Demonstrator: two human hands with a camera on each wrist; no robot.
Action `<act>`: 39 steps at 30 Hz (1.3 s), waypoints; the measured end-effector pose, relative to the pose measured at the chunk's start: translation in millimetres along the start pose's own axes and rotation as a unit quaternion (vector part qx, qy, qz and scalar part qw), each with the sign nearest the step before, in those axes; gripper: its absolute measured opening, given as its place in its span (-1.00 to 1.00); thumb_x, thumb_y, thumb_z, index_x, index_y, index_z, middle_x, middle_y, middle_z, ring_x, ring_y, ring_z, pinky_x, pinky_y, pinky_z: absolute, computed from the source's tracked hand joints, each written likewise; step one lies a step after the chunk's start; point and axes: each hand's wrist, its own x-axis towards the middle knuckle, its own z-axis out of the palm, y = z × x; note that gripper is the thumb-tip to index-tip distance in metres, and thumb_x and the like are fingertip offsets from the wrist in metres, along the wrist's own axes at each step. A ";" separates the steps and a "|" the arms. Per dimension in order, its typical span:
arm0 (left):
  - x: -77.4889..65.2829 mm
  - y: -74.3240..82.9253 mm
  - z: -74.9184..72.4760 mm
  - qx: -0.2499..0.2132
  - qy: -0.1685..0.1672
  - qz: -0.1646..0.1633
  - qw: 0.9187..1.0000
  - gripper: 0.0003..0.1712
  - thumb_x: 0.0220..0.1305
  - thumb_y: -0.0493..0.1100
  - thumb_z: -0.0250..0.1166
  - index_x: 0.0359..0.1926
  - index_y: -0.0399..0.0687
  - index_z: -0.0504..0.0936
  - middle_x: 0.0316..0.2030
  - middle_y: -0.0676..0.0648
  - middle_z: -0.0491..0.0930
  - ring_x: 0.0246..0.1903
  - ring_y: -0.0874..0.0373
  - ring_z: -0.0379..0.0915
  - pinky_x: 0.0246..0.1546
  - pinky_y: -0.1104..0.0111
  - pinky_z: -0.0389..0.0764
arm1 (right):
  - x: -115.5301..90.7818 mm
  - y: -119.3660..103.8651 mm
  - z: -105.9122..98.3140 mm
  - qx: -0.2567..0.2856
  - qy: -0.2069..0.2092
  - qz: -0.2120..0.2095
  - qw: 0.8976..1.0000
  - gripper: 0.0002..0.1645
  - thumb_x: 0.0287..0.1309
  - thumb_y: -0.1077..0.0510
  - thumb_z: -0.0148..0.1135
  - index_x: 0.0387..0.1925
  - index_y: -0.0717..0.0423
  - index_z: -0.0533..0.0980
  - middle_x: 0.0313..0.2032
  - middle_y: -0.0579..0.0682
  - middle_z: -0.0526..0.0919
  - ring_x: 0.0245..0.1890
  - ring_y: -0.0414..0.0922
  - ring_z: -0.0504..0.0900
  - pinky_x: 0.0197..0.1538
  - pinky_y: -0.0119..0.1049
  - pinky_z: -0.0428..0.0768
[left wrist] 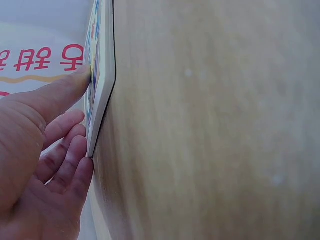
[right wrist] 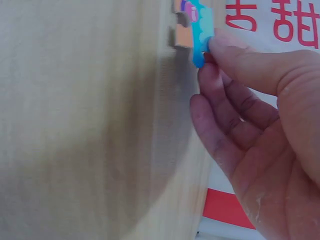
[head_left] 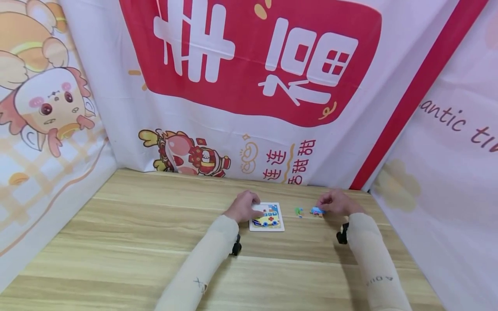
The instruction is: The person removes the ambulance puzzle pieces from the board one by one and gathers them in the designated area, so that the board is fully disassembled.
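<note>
A square puzzle board with a white frame lies flat on the table, showing a yellow ambulance with a red cross. My left hand grips it at its left side. In the left wrist view the thumb rests on the picture, while the other fingers bend at the board's edge. To the right, my right hand pinches a blue puzzle piece between thumb and index finger, the other fingers loosely curled. An orange piece overlaps the blue one in the right wrist view.
A small green piece lies between the board and my right hand on the wood-grain table. A printed cloth hangs along the table's back edge, and patterned cloths stand at both sides. Each wrist wears a small black camera.
</note>
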 end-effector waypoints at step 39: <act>3.3 0.0 -0.3 0.000 -0.003 -0.002 1.000 -0.53 0.18 -0.14 0.60 0.05 -0.28 0.71 0.02 -0.19 0.67 0.06 -0.03 0.56 0.27 0.07 0.60 | 45.5 -113.5 54.5 -0.091 -0.020 -0.180 0.979 -0.66 0.17 0.23 0.52 0.01 0.17 0.72 -0.16 -0.01 0.78 -0.24 -0.23 0.62 -0.09 -0.30 0.68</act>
